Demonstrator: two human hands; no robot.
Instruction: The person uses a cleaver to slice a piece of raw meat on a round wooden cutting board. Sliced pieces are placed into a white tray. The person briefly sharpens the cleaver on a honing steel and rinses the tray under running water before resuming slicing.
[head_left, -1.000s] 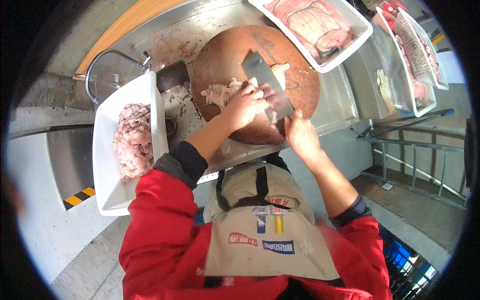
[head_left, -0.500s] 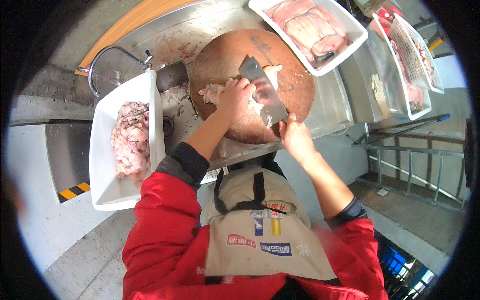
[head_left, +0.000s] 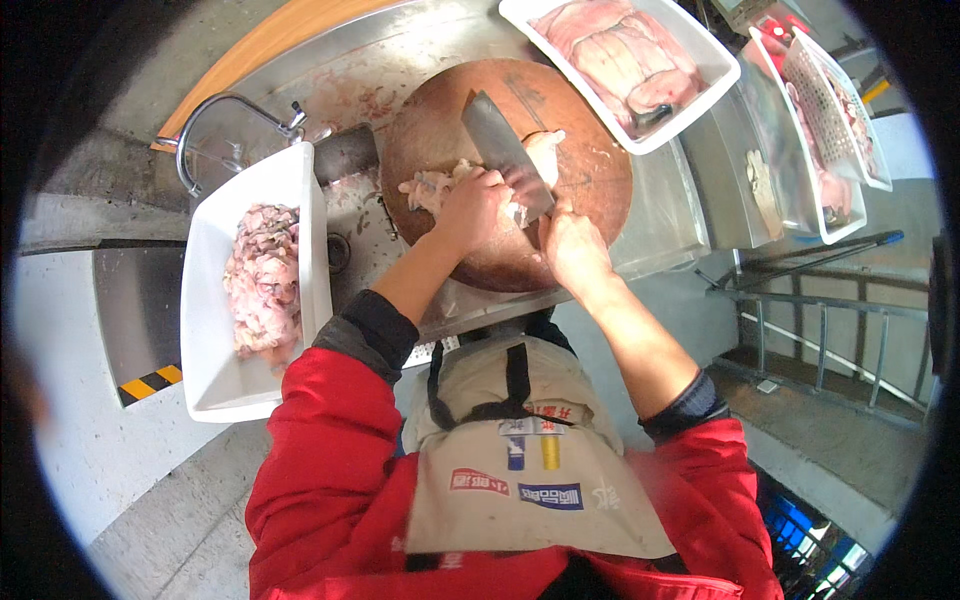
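Cleaver (head_left: 503, 140) and meat (head_left: 428, 189) on a round board (head_left: 430, 115)
Right hand (head_left: 575, 245) closed around the cleaver's near end — left hand (head_left: 474, 212), fingers curled, holding meat down just beside the cleaver, mid-board.

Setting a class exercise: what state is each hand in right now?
Left hand: curled over the pale meat beside the cleaver; whether it grips any cannot be told.
Right hand: closed, holding the cleaver.
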